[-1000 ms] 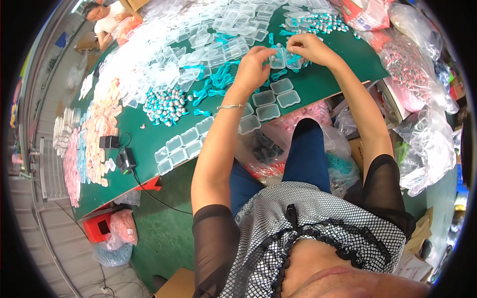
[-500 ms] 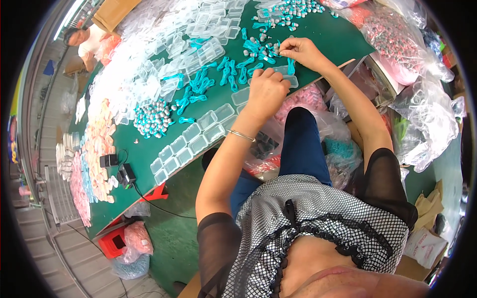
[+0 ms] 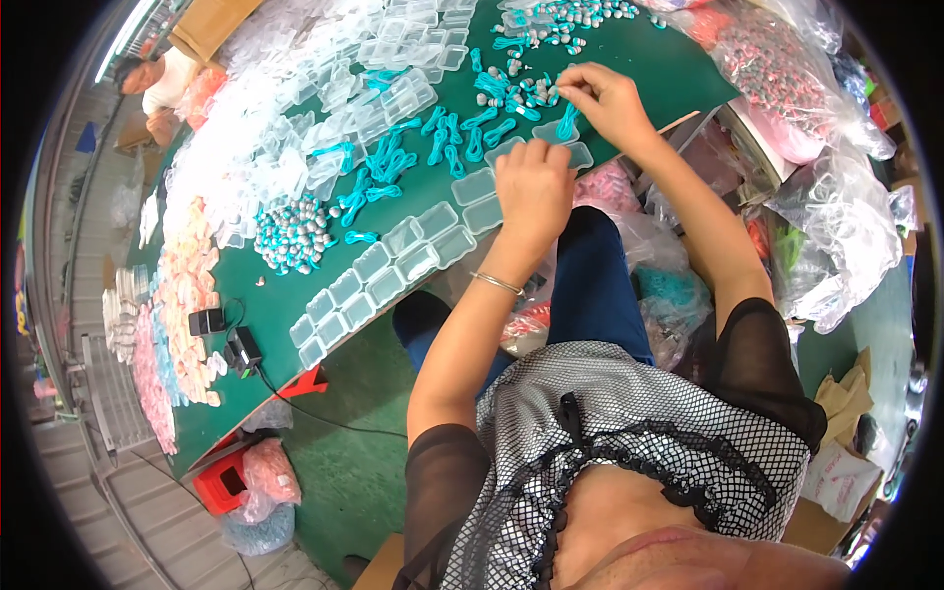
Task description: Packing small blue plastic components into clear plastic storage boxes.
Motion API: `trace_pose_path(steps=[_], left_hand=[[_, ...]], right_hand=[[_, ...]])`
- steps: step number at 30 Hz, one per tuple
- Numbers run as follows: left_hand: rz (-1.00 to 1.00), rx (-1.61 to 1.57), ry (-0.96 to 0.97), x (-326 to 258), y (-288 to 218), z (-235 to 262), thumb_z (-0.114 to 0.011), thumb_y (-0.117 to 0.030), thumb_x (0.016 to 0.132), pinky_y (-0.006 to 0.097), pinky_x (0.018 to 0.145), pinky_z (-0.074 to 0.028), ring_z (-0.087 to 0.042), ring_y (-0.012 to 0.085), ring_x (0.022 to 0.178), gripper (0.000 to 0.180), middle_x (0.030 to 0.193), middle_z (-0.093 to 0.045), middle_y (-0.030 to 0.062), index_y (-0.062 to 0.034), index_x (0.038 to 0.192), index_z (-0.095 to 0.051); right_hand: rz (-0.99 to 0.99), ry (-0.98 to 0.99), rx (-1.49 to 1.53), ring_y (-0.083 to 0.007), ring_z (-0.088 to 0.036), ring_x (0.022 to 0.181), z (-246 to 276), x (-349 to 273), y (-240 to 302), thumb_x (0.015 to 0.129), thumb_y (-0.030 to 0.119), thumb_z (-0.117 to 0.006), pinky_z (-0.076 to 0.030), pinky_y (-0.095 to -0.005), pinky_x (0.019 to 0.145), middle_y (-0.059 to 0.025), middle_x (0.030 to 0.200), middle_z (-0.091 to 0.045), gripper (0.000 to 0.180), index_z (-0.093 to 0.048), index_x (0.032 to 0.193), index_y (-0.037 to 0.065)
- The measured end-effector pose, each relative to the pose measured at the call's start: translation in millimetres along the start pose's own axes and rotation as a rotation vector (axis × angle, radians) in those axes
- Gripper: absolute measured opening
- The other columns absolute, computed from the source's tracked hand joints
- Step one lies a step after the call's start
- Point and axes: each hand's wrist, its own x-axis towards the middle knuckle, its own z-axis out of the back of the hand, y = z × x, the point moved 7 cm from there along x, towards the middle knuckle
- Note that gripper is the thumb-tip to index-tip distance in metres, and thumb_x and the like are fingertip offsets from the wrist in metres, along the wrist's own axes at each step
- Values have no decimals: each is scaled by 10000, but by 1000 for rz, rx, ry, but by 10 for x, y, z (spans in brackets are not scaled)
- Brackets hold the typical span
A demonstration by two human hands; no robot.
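Observation:
My left hand (image 3: 534, 187) rests palm down on a small clear plastic box (image 3: 503, 150) at the near edge of the green table (image 3: 265, 310). My right hand (image 3: 602, 98) pinches a teal cord piece (image 3: 567, 123) just above another clear box (image 3: 580, 154). Loose teal cord pieces (image 3: 442, 138) lie scattered to the left of both hands. A row of open clear boxes (image 3: 388, 275) runs along the table edge toward the left.
A heap of teal and silver beads (image 3: 291, 236) sits mid-table, with more beads (image 3: 551, 25) at the far side. Piles of clear boxes (image 3: 295, 108), pink items (image 3: 182, 305), plastic bags (image 3: 836, 236) at right, a black adapter (image 3: 243, 347), a red stool (image 3: 224, 482), another person (image 3: 162, 84) far left.
The view has shifted, so the table sits differently in frame. My left hand has moved forward onto a clear box, and my right hand has lifted a teal cord piece over the boxes.

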Motion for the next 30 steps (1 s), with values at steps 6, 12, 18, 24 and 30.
trace_pose_path(steps=[6,12,18,24,30], left_hand=[[145,-120,-74,82,172,150,-806,-265,623,417,754,-391,-556,259,946,508,1010,-608,59,-123,1078,-630],[76,-80,81,142,174,59,-786,-328,650,422,758,-414,-570,271,939,397,957,-640,43,-138,987,-695],[54,-62,71,140,208,-41,-811,-317,606,424,747,-406,-566,257,911,382,906,-634,57,-102,897,-690],[85,-77,71,139,219,-30,-808,-318,592,419,731,-401,-565,252,893,345,851,-621,52,-98,822,-677],[100,-18,70,95,212,0,-794,-337,621,424,727,-406,-562,250,904,378,899,-615,47,-113,901,-673]], right_hand=[[-21,-249,18,-140,-581,623,24,-423,152,806,52,-681,-467,-267,563,-66,776,-619,86,-657,885,29],[55,-62,-115,-251,-602,744,9,-562,268,784,34,-656,-483,-342,655,-98,780,-605,78,-632,858,27],[131,63,-206,-276,-592,825,-10,-610,261,728,26,-664,-481,-364,701,-90,815,-607,111,-638,836,30],[314,235,-442,-267,-591,836,-96,-521,400,754,104,-661,-472,-389,701,-65,846,-628,89,-647,823,50],[230,275,-263,-274,-610,824,-321,243,386,794,83,-640,-490,-370,722,-96,866,-631,106,-651,886,31]])
